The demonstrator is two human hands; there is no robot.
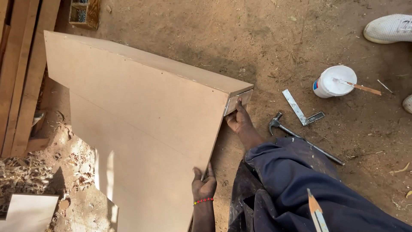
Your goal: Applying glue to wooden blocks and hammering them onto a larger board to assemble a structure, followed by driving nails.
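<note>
Left hand (204, 185) grips the near edge of the fibreboard panel (141, 116) standing on the dirt floor (266, 38), steadying it. Right hand (238, 117) pinches the far corner joint, apparently for alignment. Hammer (300, 137), square (300, 109), glue tub (334, 80) beyond.

We stand on a floor (274, 38) of bare brown earth, dry and dusty, with small leaves and chips scattered on it. At the left edge some long wooden planks (21, 73) lie side by side. Below them we see a heap of pale wood shavings (25, 172), lit by patches of sun. At the top left stands a small wooden box (86, 13) with compartments. On the right side a white shoe (388, 28) of another person rests on the earth. The light is soft daylight, mostly shade.
</note>
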